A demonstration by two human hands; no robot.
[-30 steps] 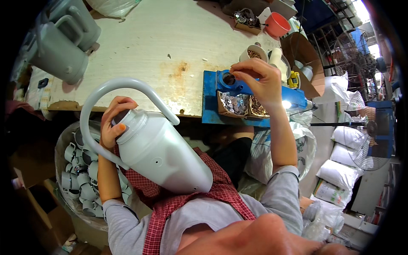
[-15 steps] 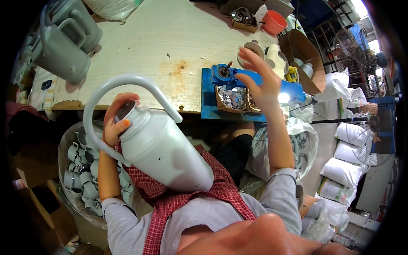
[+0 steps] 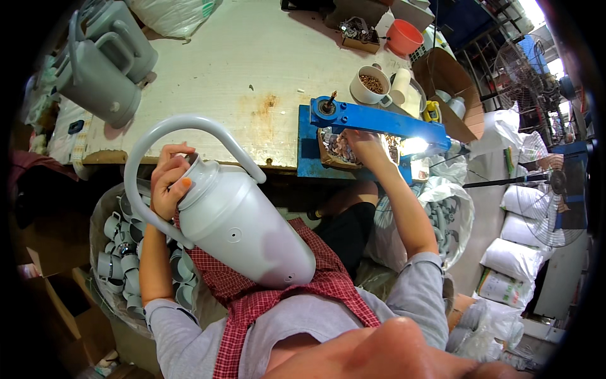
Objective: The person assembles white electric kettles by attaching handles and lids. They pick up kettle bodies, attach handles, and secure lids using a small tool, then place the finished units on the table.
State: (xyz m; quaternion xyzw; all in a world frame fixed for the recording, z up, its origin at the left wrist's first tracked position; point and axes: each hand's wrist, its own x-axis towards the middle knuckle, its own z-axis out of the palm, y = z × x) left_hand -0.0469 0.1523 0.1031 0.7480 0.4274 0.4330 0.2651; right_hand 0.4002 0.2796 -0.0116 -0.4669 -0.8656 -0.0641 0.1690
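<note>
A pale grey plastic jug body with small holes in its side lies tilted across my lap, against the red checked apron. Its large curved handle arches over the neck. My left hand is closed on the neck, thumb outside and fingers at the mouth. My right hand reaches under the blue arm of a machine into a small box of loose metal pieces. Its fingertips are bent together among the pieces; what they pinch is hidden.
Grey jugs stand at the far left of the worktable. A cup of brass-coloured bits and a red bowl are beyond the machine. Bags of grey parts flank my legs; a fan stands right.
My right hand has come down from above the blue arm into the box of metal pieces. My left hand has curled its fingers more at the jug's neck; the jug has barely shifted.
</note>
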